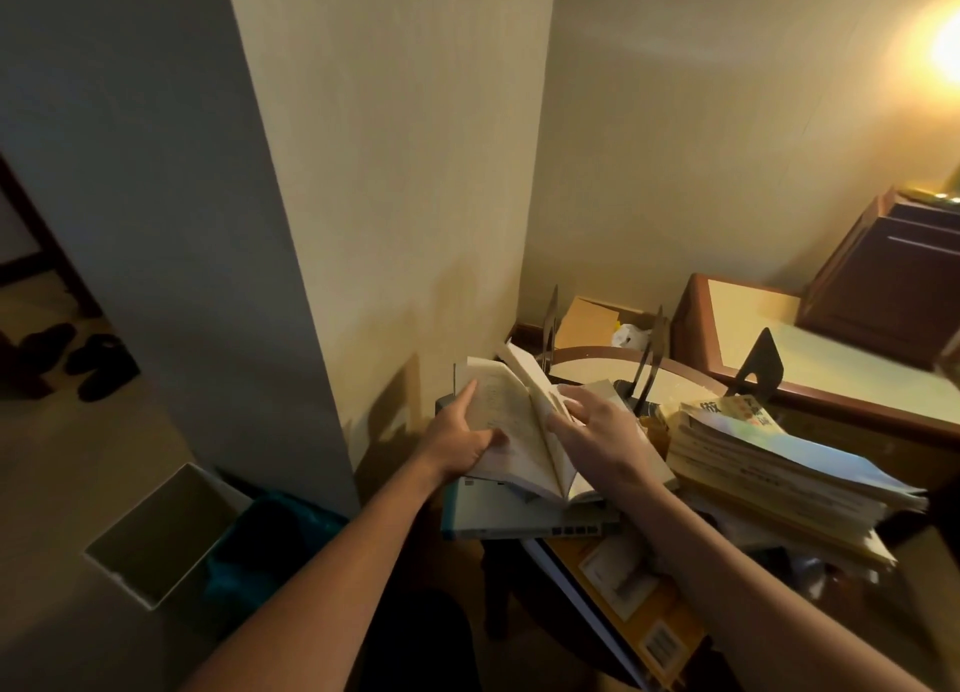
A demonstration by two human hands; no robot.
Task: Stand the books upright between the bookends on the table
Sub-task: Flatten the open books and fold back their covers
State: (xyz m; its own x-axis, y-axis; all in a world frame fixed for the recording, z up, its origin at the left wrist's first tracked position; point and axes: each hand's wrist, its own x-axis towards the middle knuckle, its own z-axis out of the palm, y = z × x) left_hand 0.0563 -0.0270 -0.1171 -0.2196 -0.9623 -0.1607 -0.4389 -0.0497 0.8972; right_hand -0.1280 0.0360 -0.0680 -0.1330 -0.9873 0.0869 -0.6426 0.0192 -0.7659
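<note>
Left hand (460, 444) grips an open book (511, 431) mid-frame, right hand (597, 431) rests open-fingered on its pages; next it likely needs closing, then standing between the bookends (650, 361).

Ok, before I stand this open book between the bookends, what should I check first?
1. The open cream-paged book closed: not ok, pages fanned apart.
2. The left hand grip: ok, thumb pinches the left pages.
3. The right hand placed: ok, fingers rest on the right pages.
4. The black metal bookends upright on the round wooden-rimmed table: ok.
5. Gap between them free: cannot tell, book hides part.
6. The stack of paperbacks steady: cannot tell.
</note>
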